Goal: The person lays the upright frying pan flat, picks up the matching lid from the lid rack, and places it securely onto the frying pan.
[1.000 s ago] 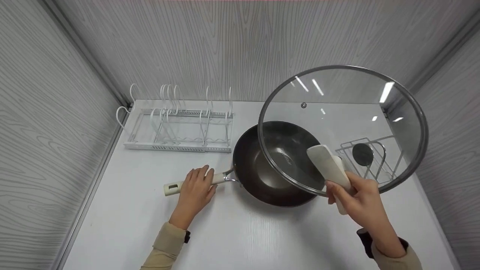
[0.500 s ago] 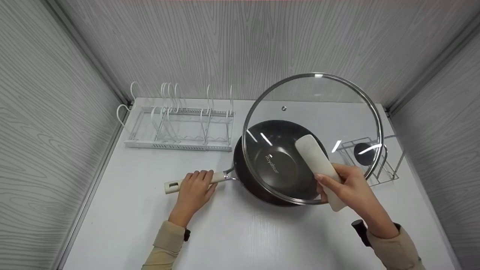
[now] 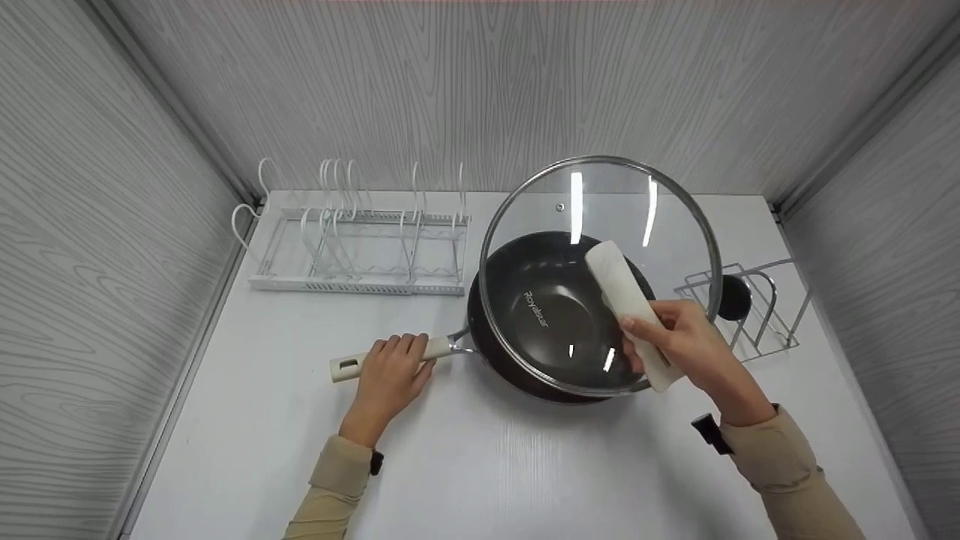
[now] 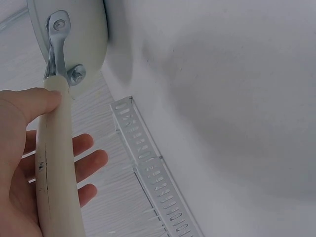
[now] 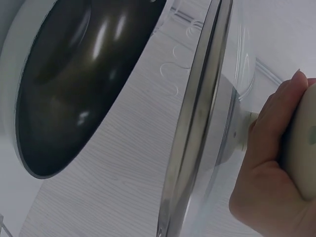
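A dark wok (image 3: 493, 360) marked "Royalstar" sits mid-table with its cream handle (image 3: 437, 349) pointing left. My left hand (image 3: 390, 379) grips that handle; in the left wrist view the thumb (image 4: 44, 101) lies along it while the fingers curl round behind. Above the wok, a glass lid (image 5: 197, 113) with a metal rim is held tilted. Its cream handle (image 3: 616, 274), a long flat bar, is in the grip of my right hand (image 3: 679, 341). The right wrist view shows a gap between lid and wok. Part of the wok's right side shows through the glass.
A white wire rack (image 3: 360, 286) with several upright hoops stands back left. At the right is a smaller metal wire rack (image 3: 765, 349) with a round black disc (image 3: 735, 298), partly behind the lid. Grey wood-grain walls (image 3: 480, 90) enclose the white table (image 3: 525, 480).
My right hand has brought the lid leftward and its tilt has changed, so it covers more of the wok in the head view. The left hand stays on the wok's handle.
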`<state>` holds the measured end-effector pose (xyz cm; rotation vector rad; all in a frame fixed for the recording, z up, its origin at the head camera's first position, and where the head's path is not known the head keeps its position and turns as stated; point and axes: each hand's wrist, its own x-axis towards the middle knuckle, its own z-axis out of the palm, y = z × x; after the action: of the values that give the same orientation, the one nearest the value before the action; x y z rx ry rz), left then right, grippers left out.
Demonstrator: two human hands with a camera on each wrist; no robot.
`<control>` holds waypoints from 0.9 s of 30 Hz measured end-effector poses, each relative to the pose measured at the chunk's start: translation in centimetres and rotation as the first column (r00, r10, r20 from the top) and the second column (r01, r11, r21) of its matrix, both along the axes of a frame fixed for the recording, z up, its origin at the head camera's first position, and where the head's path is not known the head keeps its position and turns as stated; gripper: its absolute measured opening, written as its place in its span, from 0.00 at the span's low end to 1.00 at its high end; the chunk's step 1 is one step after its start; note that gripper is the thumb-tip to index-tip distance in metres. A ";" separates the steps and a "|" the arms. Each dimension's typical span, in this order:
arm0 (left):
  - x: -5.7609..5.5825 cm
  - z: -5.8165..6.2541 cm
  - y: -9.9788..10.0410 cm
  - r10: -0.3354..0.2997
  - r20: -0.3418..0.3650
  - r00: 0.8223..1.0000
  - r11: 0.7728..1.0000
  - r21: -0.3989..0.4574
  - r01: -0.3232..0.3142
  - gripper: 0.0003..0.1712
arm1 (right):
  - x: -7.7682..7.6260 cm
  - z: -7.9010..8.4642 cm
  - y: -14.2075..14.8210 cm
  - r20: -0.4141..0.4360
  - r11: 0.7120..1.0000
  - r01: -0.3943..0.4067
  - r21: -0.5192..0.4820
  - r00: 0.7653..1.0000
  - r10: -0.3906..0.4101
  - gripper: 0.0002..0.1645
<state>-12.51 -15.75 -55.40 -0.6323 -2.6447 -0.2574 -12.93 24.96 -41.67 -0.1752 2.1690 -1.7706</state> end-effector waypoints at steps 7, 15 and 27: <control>0.0 0.1 0.0 -0.002 -0.018 1.000 1.000 -0.003 0.002 0.21 | -1.0 -1.3 -0.5 0.029 0.999 -0.049 0.005 0.998 0.048 0.24; 0.0 0.2 -0.1 -0.001 -0.022 1.000 1.000 -0.005 0.001 0.21 | -2.2 -3.0 -1.2 0.082 0.996 -0.083 -0.039 0.993 0.086 0.21; 0.0 0.2 0.0 0.016 0.022 1.000 1.000 -0.002 -0.016 0.19 | -3.2 -4.7 -1.9 0.192 0.995 -0.025 -0.097 0.980 0.043 0.14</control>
<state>-12.48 -15.71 -55.16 -0.6121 -2.6700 -0.2580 -16.14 23.11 -46.41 -0.0582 1.9377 -1.7914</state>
